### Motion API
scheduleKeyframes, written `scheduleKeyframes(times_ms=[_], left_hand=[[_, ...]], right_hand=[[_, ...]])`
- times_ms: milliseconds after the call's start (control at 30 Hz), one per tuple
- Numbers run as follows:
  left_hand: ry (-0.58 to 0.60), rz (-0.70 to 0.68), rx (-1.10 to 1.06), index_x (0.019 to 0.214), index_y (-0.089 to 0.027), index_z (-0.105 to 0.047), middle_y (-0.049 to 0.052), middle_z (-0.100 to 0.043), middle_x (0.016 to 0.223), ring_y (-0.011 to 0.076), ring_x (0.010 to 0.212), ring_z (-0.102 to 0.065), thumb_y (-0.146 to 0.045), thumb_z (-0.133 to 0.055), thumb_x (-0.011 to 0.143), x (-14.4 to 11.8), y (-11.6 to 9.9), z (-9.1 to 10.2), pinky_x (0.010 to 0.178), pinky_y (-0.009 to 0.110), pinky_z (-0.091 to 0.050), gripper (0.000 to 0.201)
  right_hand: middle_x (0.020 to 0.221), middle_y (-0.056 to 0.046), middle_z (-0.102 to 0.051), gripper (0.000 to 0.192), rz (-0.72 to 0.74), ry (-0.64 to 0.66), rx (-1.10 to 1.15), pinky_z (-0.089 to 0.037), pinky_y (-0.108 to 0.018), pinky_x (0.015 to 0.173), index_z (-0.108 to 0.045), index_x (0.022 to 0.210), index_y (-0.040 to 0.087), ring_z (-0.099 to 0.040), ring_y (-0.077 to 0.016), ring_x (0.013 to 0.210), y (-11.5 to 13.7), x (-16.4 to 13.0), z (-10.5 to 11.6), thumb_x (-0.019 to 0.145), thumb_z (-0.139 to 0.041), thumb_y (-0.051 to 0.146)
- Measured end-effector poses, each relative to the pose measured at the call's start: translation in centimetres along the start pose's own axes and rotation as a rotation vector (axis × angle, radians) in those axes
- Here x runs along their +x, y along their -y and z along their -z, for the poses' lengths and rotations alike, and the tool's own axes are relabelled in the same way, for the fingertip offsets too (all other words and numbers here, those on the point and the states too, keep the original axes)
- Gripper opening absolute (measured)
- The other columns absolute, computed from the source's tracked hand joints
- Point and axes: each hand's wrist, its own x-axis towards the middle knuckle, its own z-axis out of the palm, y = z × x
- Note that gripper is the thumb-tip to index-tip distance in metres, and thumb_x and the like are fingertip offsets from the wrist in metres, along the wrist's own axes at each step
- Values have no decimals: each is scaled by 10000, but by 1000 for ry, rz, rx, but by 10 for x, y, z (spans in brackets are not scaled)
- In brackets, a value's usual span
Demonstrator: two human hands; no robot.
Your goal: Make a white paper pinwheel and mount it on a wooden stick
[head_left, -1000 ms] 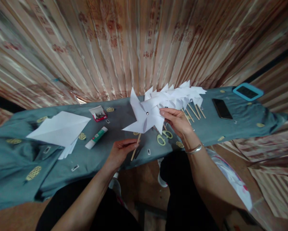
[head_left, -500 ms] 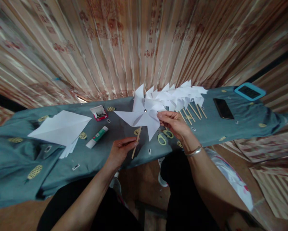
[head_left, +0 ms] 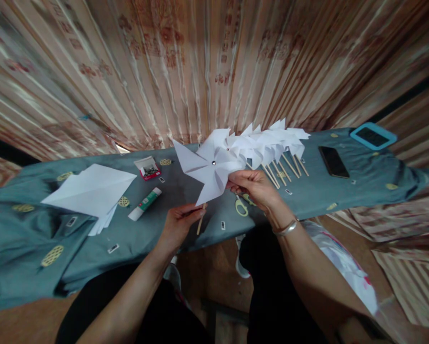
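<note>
A white paper pinwheel with a round metal pin at its centre is held above the cloth. My left hand is closed around its wooden stick, low down. At the wheel's right side, my right hand is closed, with thumb and finger at the edge of a paper blade. Yellow-green scissors lie under my right hand, which partly covers them. Behind the held wheel, a row of finished-looking pinwheels overlaps, their sticks pointing toward me.
A stack of white paper sheets lies on the left of the blue-green cloth. Near it are a glue stick and a small red box of pins. A phone and a blue-framed device lie at the right.
The pinwheel's blades have turned about its centre pin. My right hand has shifted slightly left and down, while my left hand has stayed on the stick.
</note>
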Motion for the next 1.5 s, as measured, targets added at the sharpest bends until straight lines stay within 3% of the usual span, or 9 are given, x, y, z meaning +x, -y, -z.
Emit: scheduleKeyframes(times_ms=[333,467,633,800,1000,1133,1300,1500], left_hand=[[-29,-30,25,794,-201,-808,55,-793,840,233,825,-711,-313,-832,564,2,1,0,828,347,-546,257],[-52,-19,-30,820,-195,-807,65,-795,874,231,853,-715,-324,-840,569,5,1,-4,883,359,-531,285],[-48,-36,-136,819,-200,-807,71,-795,911,227,921,-713,-314,-841,565,11,-2,-14,930,355,-516,280],[-40,-6,-187,795,-193,-806,63,-792,850,209,823,-703,-339,-863,524,20,0,-31,823,332,-531,312],[-19,34,-348,772,-176,-798,47,-769,765,141,684,-648,-346,-902,467,28,1,-52,749,292,-506,364],[-4,30,-349,916,-179,-784,71,-769,923,174,810,-681,-349,-900,509,27,3,-56,830,330,-500,456],[-6,-2,-307,975,-182,-766,84,-753,1010,209,946,-678,-339,-887,536,25,7,-50,945,384,-470,481],[13,4,-274,982,-184,-764,87,-749,1025,217,957,-672,-347,-869,556,23,8,-46,947,397,-474,468]], right_hand=[[691,-30,-745,414,-16,166,-85,-436,-226,527,-742,691,182,-591,-94,528,-7,-5,-7,608,-809,582],[651,-16,-715,387,41,258,-265,-429,-242,530,-729,693,185,-567,-103,519,-16,-6,-14,699,-748,572],[730,-26,-737,291,226,134,-594,-406,-269,579,-776,790,209,-615,-150,633,-25,-8,-24,825,-664,475],[756,-22,-747,217,264,37,-555,-426,-272,620,-779,789,224,-645,-168,685,-31,-5,-31,804,-691,422],[586,11,-629,303,269,-63,-557,-346,-240,516,-728,698,172,-493,-111,531,-36,13,-20,801,-648,446],[535,27,-564,372,227,-147,-800,-327,-232,506,-688,624,164,-471,-102,517,-29,30,-6,848,-596,446],[600,5,-653,292,136,-217,-1003,-345,-238,548,-744,683,172,-552,-124,569,-19,47,1,855,-615,369],[756,-73,-750,312,62,-234,-1241,-392,-268,634,-790,807,170,-666,-194,738,-18,58,-1,897,-582,384]])
